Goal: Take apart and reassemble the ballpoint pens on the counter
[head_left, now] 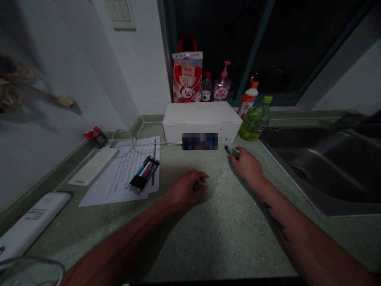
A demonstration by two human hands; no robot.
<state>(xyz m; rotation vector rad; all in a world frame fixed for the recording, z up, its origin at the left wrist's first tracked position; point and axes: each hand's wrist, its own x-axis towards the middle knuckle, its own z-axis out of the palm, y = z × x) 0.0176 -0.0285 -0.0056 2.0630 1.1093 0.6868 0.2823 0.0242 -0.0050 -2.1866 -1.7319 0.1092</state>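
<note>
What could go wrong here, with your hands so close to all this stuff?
The right hand is right beside a small pen, so a bump might roll it away, maybe toward the steel sink. The green bottle stands near the sink and might tip in if knocked. The white cable might snag a reaching hand.

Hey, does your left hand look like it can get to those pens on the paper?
Probably yes. The left hand rests on the speckled countertop, close beside the bundle of pens lying on the sheet of paper. Nothing seems to stand between them.
</note>
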